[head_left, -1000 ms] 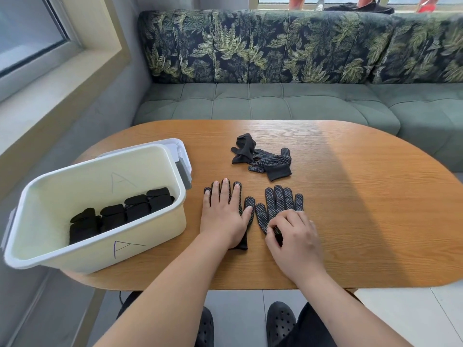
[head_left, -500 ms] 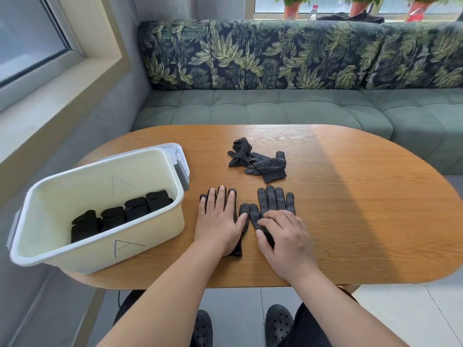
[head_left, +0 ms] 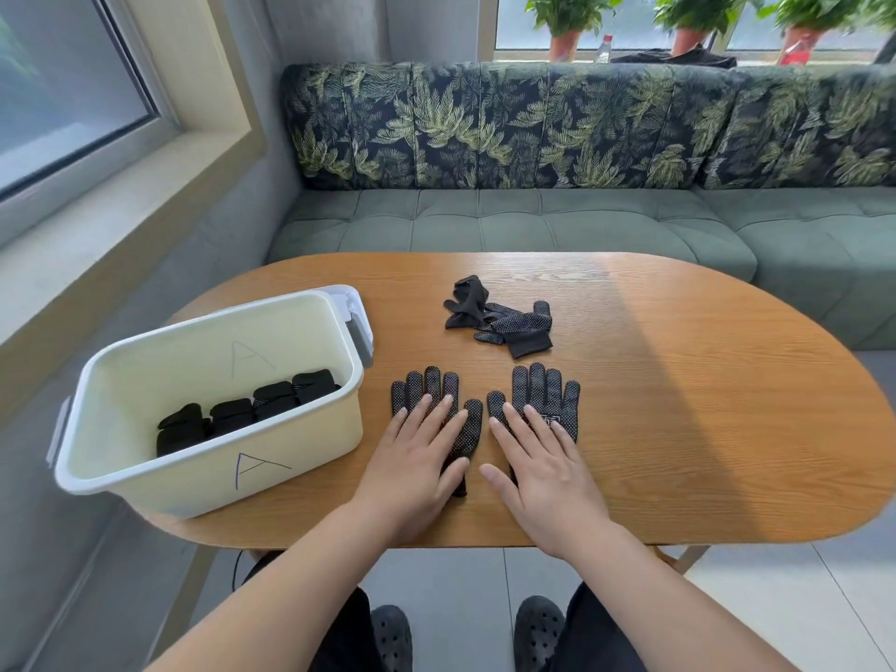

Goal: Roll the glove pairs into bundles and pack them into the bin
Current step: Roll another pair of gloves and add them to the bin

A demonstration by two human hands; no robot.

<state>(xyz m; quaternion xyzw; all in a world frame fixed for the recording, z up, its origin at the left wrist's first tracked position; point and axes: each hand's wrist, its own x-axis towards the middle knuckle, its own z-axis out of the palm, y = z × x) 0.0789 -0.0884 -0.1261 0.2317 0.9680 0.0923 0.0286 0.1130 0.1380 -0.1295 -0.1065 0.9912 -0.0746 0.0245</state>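
Black clogs (head_left: pixel 392 635): one pair, bottom centre of frame, on the tiled floor below the counter edge.
Left hand (head_left: pixel 412 470): flat, fingers straight and spread, lying on the left-side glove; grips nothing.
Right hand (head_left: pixel 548 472): flat and spread too, lying on the right-side glove; grips nothing.
Left-side glove (head_left: pixel 426 385): black, white dots, laid flat at lower centre, fingertips pointing away from the person.
Right-side glove (head_left: pixel 543 383): same kind, flat, just beside the first, thumbs towards each other, not touching.
Counter (head_left: pixel 703 405): oval, wood grain, band of sunlight across the right half.
Bin (head_left: pixel 203 472): cream plastic, left of frame, near the counter edge, "A" written on the near wall and inner far wall.
Rolled bundles (head_left: pixel 271 402): four, black, in a row inside the bin.
Loose gloves (head_left: pixel 504 322): crumpled black heap, centre of frame, beyond the flat pair.
Sofa (head_left: pixel 533 220): green seat, leaf-print back, behind the counter.
Potted plants (head_left: pixel 565 21): on the sill, top of frame.
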